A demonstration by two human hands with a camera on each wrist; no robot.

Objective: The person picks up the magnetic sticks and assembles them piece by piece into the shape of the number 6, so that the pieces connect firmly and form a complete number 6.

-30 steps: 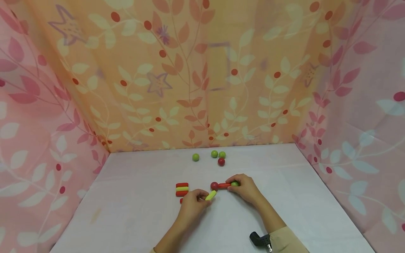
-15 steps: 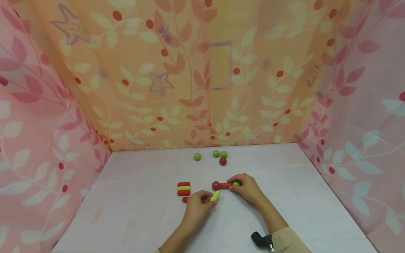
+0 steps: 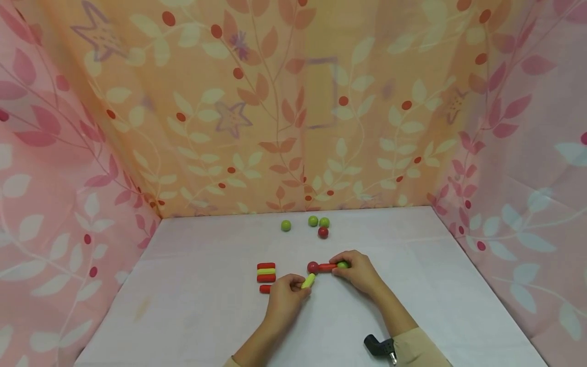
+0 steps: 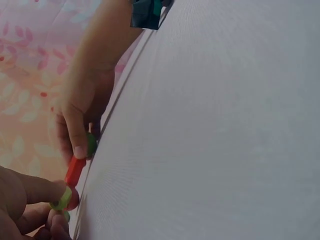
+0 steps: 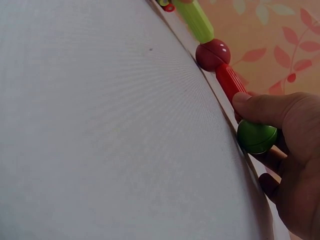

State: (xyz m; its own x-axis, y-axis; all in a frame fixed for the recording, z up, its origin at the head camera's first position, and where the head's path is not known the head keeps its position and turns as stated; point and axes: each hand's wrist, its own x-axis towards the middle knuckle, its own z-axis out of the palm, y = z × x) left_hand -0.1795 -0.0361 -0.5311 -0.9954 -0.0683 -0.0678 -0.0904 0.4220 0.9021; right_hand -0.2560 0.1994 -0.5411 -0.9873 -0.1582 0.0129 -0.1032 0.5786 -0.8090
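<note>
In the head view my right hand (image 3: 356, 270) pinches a red rod (image 3: 327, 268) close to a green ball (image 3: 342, 265) at its right end. A dark red ball (image 3: 313, 267) sits on the rod's left end. My left hand (image 3: 286, 300) holds a yellow-green rod (image 3: 309, 281) between thumb and fingers, tilted, its tip right at the dark red ball. The right wrist view shows this yellow-green rod (image 5: 199, 22) against the dark red ball (image 5: 213, 55), in line with the red rod (image 5: 231, 84) and the green ball (image 5: 257, 136).
Left of my hands lie red and yellow rods (image 3: 266, 272) side by side, with another red rod (image 3: 264, 289) partly behind my left hand. Farther back are several green balls (image 3: 286, 225) and a red ball (image 3: 323, 232). A black device (image 3: 379, 346) is by the right sleeve.
My left hand has shifted slightly right with the yellow-green rod, whose angle has varied a little at the dark red ball. My right hand keeps its hold on the red rod.
</note>
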